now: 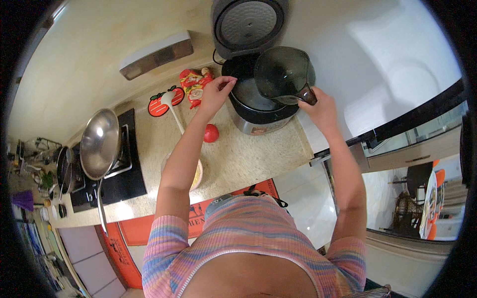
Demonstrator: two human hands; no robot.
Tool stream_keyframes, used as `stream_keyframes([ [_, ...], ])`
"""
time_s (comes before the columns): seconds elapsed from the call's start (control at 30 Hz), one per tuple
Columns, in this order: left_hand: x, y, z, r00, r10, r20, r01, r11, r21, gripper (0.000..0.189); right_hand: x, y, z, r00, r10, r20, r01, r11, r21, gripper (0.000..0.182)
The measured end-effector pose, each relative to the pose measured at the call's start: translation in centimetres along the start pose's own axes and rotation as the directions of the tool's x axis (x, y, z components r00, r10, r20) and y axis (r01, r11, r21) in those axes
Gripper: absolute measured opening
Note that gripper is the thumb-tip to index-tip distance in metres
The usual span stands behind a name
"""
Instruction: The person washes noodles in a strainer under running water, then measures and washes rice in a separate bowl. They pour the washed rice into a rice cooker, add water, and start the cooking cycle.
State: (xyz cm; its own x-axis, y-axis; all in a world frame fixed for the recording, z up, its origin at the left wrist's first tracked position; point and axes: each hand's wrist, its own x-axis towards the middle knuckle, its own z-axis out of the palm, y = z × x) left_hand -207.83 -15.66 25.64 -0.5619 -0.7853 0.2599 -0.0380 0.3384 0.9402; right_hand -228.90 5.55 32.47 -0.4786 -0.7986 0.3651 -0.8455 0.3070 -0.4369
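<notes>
My right hand (321,110) grips the brown handle of a tinted, see-through lidded or bowl-like vessel (285,74), tilted above the right side of a rice cooker (257,128). The cooker's lid (249,24) stands raised, and a dark inner pot (253,97) shows inside. Over the pot's left rim is my left hand (220,91), thumb and fingertips brought together; whether something small is between them I cannot tell. Near my left forearm lie a round red object (211,133), a pale ladle (173,108) and a red and yellow plastic package (195,85).
A strawberry-shaped mat (159,106) lies under the ladle's head. Partly behind my left arm is a bowl (198,175) with yellowish contents. A steel wok (100,143) stands over the black cooktop (130,178) at left. A white surface (372,67) rises on the right.
</notes>
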Motion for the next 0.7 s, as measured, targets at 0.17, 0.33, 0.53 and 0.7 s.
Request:
stream_keyframes([
  [0.17,-5.2,1.4,-0.7,0.99,-0.139,-0.034,0.13,0.973,-0.189,0.024,-1.3,0.3,2.5,0.991,0.095,-0.091,-0.066,0.957,0.283,0.032],
  [0.33,-14.2,4.1,-3.2,0.95,-0.282,-0.135,0.243,0.938,-0.248,0.027,-1.7,0.9,3.9,0.978,0.187,-0.092,-0.138,0.91,0.392,0.031],
  [0.53,-29.7,4.9,-9.5,0.851,-0.45,-0.272,0.326,0.857,-0.399,0.026,-5.1,-7.5,2.3,0.957,0.275,0.091,-0.253,0.641,0.725,0.021],
  [0.7,-42.2,6.8,-16.2,0.738,-0.534,-0.413,0.308,0.811,-0.498,0.023,-12.7,-20.7,4.5,0.994,-0.01,0.113,-0.078,0.663,0.744,0.015],
])
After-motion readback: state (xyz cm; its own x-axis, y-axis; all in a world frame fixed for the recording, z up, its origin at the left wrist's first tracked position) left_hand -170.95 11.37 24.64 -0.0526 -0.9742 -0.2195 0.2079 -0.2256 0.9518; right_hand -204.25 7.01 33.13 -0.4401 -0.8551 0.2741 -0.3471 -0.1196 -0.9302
